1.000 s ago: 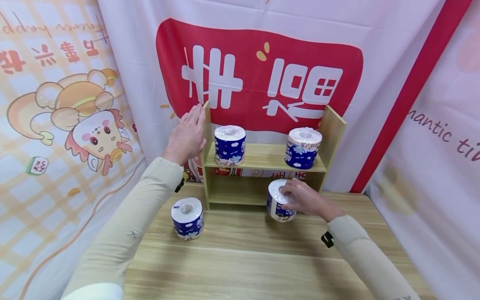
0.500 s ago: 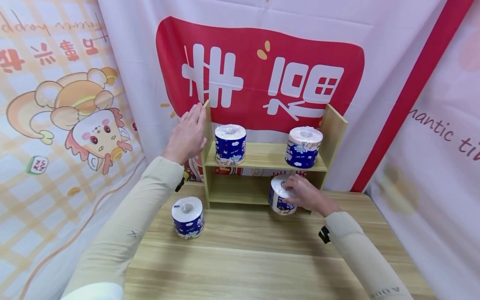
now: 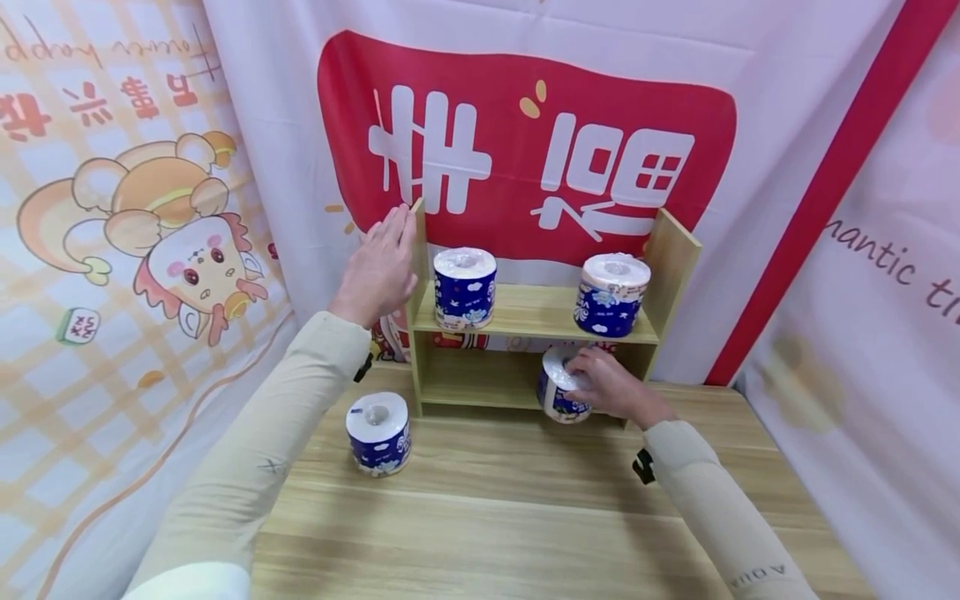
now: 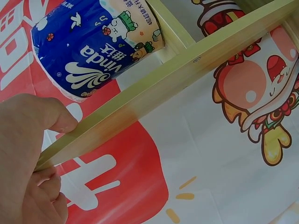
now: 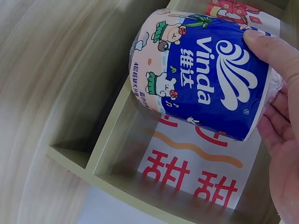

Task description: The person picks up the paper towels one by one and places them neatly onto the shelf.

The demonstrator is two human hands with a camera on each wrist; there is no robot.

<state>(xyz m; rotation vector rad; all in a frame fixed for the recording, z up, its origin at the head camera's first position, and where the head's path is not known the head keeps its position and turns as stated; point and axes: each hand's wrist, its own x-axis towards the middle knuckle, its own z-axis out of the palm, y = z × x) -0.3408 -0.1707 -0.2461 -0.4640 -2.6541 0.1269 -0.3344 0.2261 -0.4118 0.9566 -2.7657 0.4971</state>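
My right hand [image 3: 611, 385] grips a wrapped toilet roll [image 5: 201, 74] by its upper end, with the thumb on its blue side in the right wrist view. This roll is at the front of the small wooden shelf [image 3: 532, 315], at the right part of its lower level. At the shelf's left side panel [image 4: 154, 98], my left hand [image 3: 378, 271] pinches the top end, thumb on the inner face and fingers curled on the other. Two similar rolls stand on the upper board: a left roll [image 3: 465, 292] and a right roll [image 3: 611, 300].
Another upright toilet roll [image 3: 378, 437] stands on the wood-grain table [image 3: 480, 533], in front of the shelf's left end. Behind the shelf hangs a white cloth with a red printed panel [image 3: 517, 75]. Printed cloths also hang on the left and right.
My right hand has moved the toilet roll slightly up and back toward the shelf's lower level. The left hand stays on the side panel. The head view has shifted slightly.
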